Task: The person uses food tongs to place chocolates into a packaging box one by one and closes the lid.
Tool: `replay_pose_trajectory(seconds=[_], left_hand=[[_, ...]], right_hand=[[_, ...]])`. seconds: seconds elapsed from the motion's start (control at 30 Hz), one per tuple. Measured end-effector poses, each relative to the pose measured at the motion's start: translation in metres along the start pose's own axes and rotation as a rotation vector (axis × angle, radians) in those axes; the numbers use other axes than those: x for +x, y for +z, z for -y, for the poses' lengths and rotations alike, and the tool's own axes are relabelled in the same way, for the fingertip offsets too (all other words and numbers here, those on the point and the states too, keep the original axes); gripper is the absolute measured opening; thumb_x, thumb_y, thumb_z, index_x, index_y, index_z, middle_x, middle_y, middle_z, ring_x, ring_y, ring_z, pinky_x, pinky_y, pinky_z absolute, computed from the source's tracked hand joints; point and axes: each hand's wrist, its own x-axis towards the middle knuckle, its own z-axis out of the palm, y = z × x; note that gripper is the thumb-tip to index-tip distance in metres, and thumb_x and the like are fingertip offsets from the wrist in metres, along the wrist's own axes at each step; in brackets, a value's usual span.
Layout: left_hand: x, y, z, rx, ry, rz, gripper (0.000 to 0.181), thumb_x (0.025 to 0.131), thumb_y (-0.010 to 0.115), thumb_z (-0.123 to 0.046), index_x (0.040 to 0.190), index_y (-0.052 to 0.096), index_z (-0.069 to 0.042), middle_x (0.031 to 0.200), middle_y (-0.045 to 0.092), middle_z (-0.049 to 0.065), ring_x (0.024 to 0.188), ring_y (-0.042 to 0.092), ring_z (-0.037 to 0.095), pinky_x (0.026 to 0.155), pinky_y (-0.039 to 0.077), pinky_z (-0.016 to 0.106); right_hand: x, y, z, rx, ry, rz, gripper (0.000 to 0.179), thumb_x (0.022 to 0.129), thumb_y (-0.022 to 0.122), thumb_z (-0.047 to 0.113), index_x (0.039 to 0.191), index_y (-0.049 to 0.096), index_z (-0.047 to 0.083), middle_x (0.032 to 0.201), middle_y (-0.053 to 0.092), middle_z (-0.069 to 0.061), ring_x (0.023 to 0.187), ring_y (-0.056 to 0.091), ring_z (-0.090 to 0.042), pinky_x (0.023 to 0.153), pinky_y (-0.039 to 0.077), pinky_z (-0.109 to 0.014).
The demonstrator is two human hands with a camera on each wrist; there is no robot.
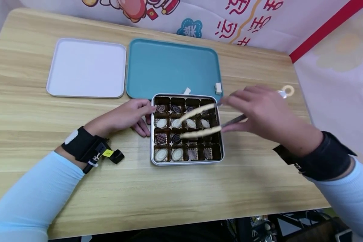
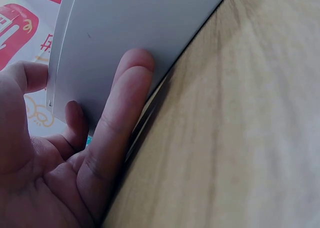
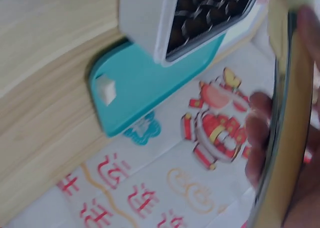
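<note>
A metal-rimmed box (image 1: 187, 163) with a brown compartment insert stands on the table. Its compartments hold pale oval chocolates (image 1: 161, 154), dark swirled ones (image 1: 176, 138) and patterned square ones (image 1: 192, 154). My left hand (image 1: 133, 116) is at the box's left side, and its fingers (image 2: 127, 95) lie against the outer wall. From the right, my right hand (image 1: 257, 111) grips metal tongs (image 1: 201, 132) with cream-coloured tips. The tips are spread apart over the middle rows, with nothing seen between them. In the right wrist view the tongs (image 3: 290, 138) run along the palm.
Behind the box lies a teal tray (image 1: 172, 67), carrying small white blocks (image 1: 218, 88) near its front edge. A white tray (image 1: 87, 69) is beside it on the left. A printed cloth (image 1: 211, 20) hangs along the table's (image 1: 124, 201) back edge.
</note>
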Motion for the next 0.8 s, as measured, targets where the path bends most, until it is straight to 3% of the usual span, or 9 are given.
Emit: replay_pose_trajectory(seconds=[0.13, 0.27, 0.4, 0.5, 0.6, 0.7, 0.8], left_hand=[[-0.001, 0.0, 0.0, 0.014, 0.017, 0.009, 0.037, 0.1, 0.043, -0.032, 0.091, 0.045, 0.003, 0.088, 0.059, 0.023, 0.07, 0.066, 0.037, 0.06, 0.063, 0.045], [-0.001, 0.0, 0.0, 0.027, 0.025, 0.029, 0.029, 0.1, 0.043, -0.024, 0.09, 0.047, 0.003, 0.084, 0.06, 0.022, 0.07, 0.066, 0.037, 0.06, 0.063, 0.044], [-0.001, -0.001, 0.0, 0.034, 0.026, 0.044, 0.027, 0.1, 0.043, -0.023, 0.09, 0.047, 0.002, 0.083, 0.061, 0.022, 0.069, 0.066, 0.037, 0.059, 0.063, 0.044], [-0.001, -0.001, 0.0, 0.037, 0.028, 0.05, 0.028, 0.1, 0.043, -0.024, 0.09, 0.047, 0.002, 0.083, 0.061, 0.022, 0.069, 0.066, 0.037, 0.059, 0.063, 0.044], [-0.001, -0.002, 0.001, 0.039, 0.027, 0.058, 0.028, 0.1, 0.043, -0.024, 0.092, 0.047, 0.002, 0.082, 0.062, 0.023, 0.069, 0.066, 0.037, 0.059, 0.063, 0.044], [-0.001, -0.002, 0.003, 0.041, 0.026, 0.067, 0.027, 0.1, 0.044, -0.023, 0.093, 0.048, 0.002, 0.081, 0.062, 0.024, 0.069, 0.066, 0.037, 0.059, 0.063, 0.044], [0.001, -0.002, 0.005, 0.051, 0.034, 0.07, 0.026, 0.1, 0.044, -0.023, 0.093, 0.048, 0.002, 0.081, 0.062, 0.024, 0.068, 0.066, 0.037, 0.058, 0.063, 0.044]], right_hand=[[-0.004, -0.004, -0.014, -0.059, 0.274, -0.02, 0.06, 0.068, 0.078, 0.048, 0.109, 0.065, 0.007, 0.094, 0.072, -0.016, 0.069, 0.062, -0.028, 0.052, 0.053, -0.042], [-0.011, -0.005, -0.031, -0.129, 0.537, 0.031, 0.062, 0.07, 0.076, 0.051, 0.109, 0.063, 0.005, 0.088, 0.07, -0.019, 0.065, 0.058, -0.031, 0.042, 0.045, -0.044], [-0.022, 0.0, -0.046, -0.159, 0.696, 0.135, 0.067, 0.07, 0.073, 0.057, 0.108, 0.062, 0.002, 0.076, 0.065, -0.021, 0.062, 0.055, -0.032, 0.037, 0.045, -0.046], [-0.028, 0.006, -0.052, -0.16, 0.747, 0.202, 0.069, 0.071, 0.069, 0.062, 0.104, 0.063, 0.002, 0.067, 0.061, -0.019, 0.056, 0.053, -0.031, 0.033, 0.043, -0.044], [-0.03, 0.013, -0.054, -0.178, 0.743, 0.231, 0.064, 0.072, 0.066, 0.064, 0.092, 0.061, 0.003, 0.056, 0.052, -0.014, 0.048, 0.047, -0.028, 0.03, 0.035, -0.038], [-0.031, 0.023, -0.054, -0.198, 0.71, 0.211, 0.06, 0.072, 0.068, 0.062, 0.082, 0.058, 0.004, 0.052, 0.046, -0.011, 0.044, 0.042, -0.027, 0.032, 0.028, -0.035], [-0.031, 0.033, -0.053, -0.22, 0.701, 0.165, 0.06, 0.072, 0.07, 0.06, 0.084, 0.059, 0.002, 0.052, 0.049, -0.013, 0.045, 0.044, -0.028, 0.031, 0.031, -0.038]])
